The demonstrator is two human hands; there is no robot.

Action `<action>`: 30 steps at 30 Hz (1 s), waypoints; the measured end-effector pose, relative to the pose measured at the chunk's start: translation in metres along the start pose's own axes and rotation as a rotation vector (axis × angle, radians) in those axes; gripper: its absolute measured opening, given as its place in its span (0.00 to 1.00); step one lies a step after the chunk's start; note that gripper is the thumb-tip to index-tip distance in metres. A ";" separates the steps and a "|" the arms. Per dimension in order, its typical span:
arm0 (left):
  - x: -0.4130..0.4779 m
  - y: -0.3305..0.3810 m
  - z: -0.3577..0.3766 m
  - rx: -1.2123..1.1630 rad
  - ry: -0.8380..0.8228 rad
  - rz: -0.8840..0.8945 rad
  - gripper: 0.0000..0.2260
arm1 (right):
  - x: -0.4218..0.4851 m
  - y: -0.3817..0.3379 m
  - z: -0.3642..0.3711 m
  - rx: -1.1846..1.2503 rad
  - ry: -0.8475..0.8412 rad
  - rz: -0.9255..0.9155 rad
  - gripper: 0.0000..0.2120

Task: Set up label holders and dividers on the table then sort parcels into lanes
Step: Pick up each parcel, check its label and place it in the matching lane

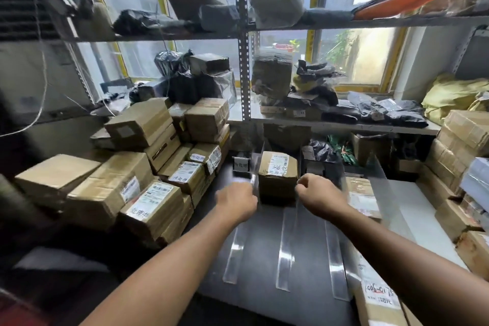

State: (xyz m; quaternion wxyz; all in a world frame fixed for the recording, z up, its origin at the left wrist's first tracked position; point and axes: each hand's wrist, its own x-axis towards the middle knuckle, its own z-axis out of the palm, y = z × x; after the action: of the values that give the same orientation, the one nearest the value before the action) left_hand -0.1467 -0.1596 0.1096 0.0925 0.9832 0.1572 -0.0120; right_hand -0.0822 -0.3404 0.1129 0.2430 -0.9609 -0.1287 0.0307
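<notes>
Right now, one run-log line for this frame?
stage: lane sorting | box: between upright clear dividers | left hand: at box's left, blurred | right hand: at box's right, curled | grip: unclear

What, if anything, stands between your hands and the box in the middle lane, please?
Only the clear dividers flanking the box might: the left hand and right hand sit by its front corners. Nothing else visible intervenes.

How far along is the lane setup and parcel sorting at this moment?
Done: clear dividers run along the table and a label holder stands at the back. In hand: the left hand and right hand flank one box in the middle lane; grip unclear. Left: the stacked parcels on the left look unsorted.
</notes>
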 end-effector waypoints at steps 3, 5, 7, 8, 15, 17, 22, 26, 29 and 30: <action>0.006 -0.048 -0.011 0.002 0.019 -0.041 0.14 | 0.006 -0.041 0.019 -0.008 -0.025 -0.014 0.11; 0.010 -0.085 -0.016 -0.012 0.029 -0.066 0.15 | 0.010 -0.071 0.035 0.004 -0.045 -0.020 0.12; 0.014 -0.123 -0.018 -0.024 0.029 -0.086 0.16 | 0.014 -0.103 0.055 0.033 -0.063 -0.022 0.12; 0.016 -0.144 -0.018 -0.030 0.025 -0.094 0.16 | 0.016 -0.119 0.066 0.060 -0.067 -0.024 0.12; 0.038 -0.272 -0.010 -0.091 -0.018 -0.113 0.17 | 0.021 -0.225 0.161 0.185 -0.123 0.026 0.10; 0.041 -0.294 -0.004 -0.130 -0.052 -0.114 0.19 | 0.020 -0.244 0.180 0.247 -0.128 0.059 0.11; 0.049 -0.319 0.019 -0.254 -0.152 -0.092 0.19 | 0.012 -0.271 0.215 0.463 -0.205 0.182 0.10; 0.051 -0.314 0.025 -0.225 -0.185 -0.109 0.20 | 0.004 -0.287 0.224 0.713 -0.420 0.374 0.07; 0.058 -0.307 0.019 -0.273 -0.172 -0.168 0.21 | 0.004 -0.289 0.230 0.818 -0.471 0.395 0.11; 0.063 -0.307 0.018 -0.329 -0.166 -0.187 0.21 | 0.005 -0.289 0.231 0.850 -0.473 0.397 0.12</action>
State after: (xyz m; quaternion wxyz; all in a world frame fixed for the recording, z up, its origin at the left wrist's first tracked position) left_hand -0.1822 0.1425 0.0338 0.2632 0.9315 0.2393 -0.0759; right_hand -0.1730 0.0116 0.0471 0.5653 -0.7502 0.0285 0.3418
